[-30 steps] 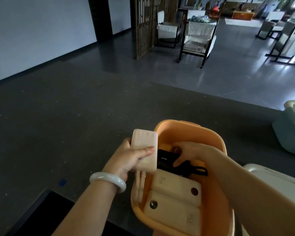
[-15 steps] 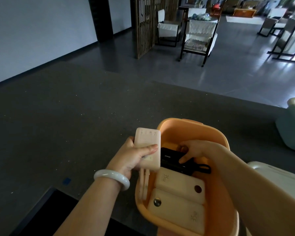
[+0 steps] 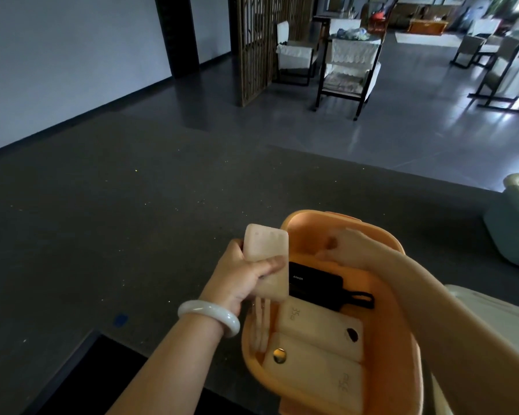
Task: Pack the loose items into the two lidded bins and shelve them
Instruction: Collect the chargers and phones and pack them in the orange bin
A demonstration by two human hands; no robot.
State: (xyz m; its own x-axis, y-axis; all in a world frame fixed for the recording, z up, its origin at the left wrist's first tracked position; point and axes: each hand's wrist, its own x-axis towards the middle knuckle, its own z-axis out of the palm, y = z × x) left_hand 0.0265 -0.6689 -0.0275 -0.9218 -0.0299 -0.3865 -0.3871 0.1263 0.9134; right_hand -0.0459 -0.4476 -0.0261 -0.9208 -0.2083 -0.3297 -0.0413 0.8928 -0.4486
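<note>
An orange bin (image 3: pixel 342 219) stands on the dark floor in front of me. Inside it lie a black power bank (image 3: pixel 315 283) with a looped strap and two beige power banks (image 3: pixel 318 327) (image 3: pixel 312 374) side by side. My left hand (image 3: pixel 240 277) grips a third beige power bank (image 3: pixel 267 259) upright just outside the bin's left rim, its short cables dangling below. My right hand (image 3: pixel 351 247) hovers over the far part of the bin, above the black power bank, fingers loose and holding nothing.
A white lid (image 3: pixel 492 313) lies just right of the orange bin. A pale teal bin (image 3: pixel 513 235) sits further right. A black panel (image 3: pixel 87 378) is at the lower left. Chairs (image 3: pixel 348 73) and a wooden screen (image 3: pixel 258 46) stand far back.
My right hand has let go of the black power bank and lifted up toward the bin's far wall. The left hand keeps its beige power bank by the left rim.
</note>
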